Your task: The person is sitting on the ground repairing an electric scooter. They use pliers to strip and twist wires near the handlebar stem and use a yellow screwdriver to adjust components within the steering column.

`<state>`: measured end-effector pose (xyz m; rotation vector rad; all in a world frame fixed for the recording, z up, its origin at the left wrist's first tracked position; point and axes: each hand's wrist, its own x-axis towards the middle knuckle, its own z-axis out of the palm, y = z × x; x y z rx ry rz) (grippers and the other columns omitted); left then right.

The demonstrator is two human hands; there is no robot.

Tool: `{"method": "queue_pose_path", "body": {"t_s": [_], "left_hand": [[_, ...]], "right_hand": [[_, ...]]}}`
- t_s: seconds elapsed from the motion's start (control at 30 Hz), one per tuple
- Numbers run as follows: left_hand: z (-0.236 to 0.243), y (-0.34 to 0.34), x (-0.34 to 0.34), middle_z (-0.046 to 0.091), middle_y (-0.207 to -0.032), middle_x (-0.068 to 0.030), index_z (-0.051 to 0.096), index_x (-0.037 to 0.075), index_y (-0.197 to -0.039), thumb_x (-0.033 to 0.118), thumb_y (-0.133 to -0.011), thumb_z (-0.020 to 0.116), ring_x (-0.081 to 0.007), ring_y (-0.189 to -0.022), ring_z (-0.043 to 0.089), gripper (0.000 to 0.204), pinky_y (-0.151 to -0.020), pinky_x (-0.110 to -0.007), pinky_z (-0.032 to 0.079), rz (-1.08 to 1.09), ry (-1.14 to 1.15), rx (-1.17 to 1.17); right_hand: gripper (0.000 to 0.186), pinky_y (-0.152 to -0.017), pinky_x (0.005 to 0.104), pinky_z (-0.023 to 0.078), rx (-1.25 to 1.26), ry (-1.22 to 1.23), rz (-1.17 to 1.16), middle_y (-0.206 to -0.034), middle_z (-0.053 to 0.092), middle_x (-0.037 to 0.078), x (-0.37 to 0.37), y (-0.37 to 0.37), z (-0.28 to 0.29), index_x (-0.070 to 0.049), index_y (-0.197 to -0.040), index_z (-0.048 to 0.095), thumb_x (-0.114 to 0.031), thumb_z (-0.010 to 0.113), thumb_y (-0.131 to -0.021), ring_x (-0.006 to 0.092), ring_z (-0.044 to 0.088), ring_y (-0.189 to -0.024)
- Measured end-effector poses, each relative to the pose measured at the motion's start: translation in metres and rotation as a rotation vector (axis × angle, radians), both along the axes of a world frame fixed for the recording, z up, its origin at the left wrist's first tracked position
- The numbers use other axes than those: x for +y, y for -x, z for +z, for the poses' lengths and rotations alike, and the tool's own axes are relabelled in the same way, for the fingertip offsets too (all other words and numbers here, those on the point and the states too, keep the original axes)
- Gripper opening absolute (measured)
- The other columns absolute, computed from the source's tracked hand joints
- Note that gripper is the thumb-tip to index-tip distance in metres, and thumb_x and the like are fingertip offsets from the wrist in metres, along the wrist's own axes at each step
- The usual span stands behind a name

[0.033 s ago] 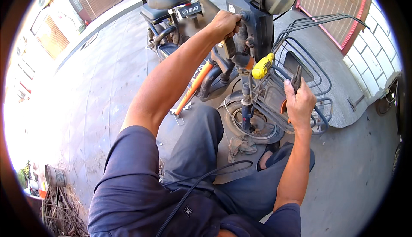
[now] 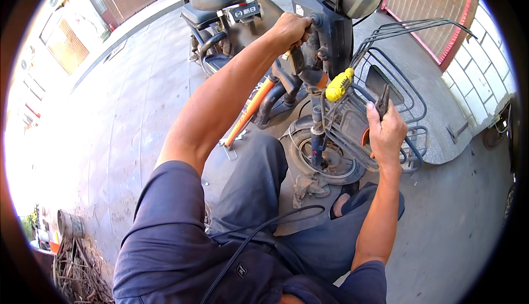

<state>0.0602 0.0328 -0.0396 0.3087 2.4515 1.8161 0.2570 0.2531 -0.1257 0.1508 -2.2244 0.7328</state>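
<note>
Left hand curled at front column, likely bracing; exact pinch, can't tell. Right hand wraps pliers; yellow-handled tool just left, presumably for reach.

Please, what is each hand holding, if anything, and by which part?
The right hand holds pliers by the orange handles. The left hand is at the scooter's dark front; its exact hold cannot be told.
</note>
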Motion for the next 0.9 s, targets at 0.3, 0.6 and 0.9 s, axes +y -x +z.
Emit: {"method": "queue_pose_path", "body": {"t_s": [0.3, 0.6, 0.9], "left_hand": [[-0.001, 0.017, 0.0, 0.038, -0.054, 0.0072, 0.058, 0.0, -0.087, 0.025, -0.105, 0.046, -0.0028, -0.041, 0.027, 0.033, -0.036, -0.017, 0.021, -0.058, -0.552, -0.463], [0.001, 0.013, -0.005, 0.048, -0.059, 0.007, 0.062, 0.001, -0.091, 0.024, -0.101, 0.058, -0.0014, -0.043, 0.038, 0.025, -0.042, -0.017, 0.036, -0.104, -0.357, -0.321], [0.01, 0.007, -0.005, 0.058, -0.06, 0.0025, 0.066, 0.004, -0.083, 0.027, -0.097, 0.065, -0.0054, -0.044, 0.05, 0.027, -0.046, -0.02, 0.043, -0.071, 0.011, -0.115]], "right_hand": [[0.025, -0.059, 0.0446, 0.043, -0.033, 0.005, -0.005, -0.07, 0.058, 0.015, 0.001, 0.001, -0.003, -0.002, -0.085, 0.057, -0.025, 0.065, -0.093, 0.0368, 0.059, -0.064], [0.021, -0.058, 0.045, 0.042, 0.024, -0.006, 0.018, -0.068, 0.058, 0.013, 0.001, 0.001, 0.001, -0.004, -0.085, 0.059, -0.022, 0.066, -0.092, 0.0347, 0.058, -0.062], [0.021, -0.057, 0.0459, 0.042, 0.009, -0.036, 0.004, -0.068, 0.058, 0.014, 0.004, -0.001, -0.001, -0.004, -0.084, 0.058, -0.022, 0.066, -0.092, 0.0354, 0.058, -0.063]]}}
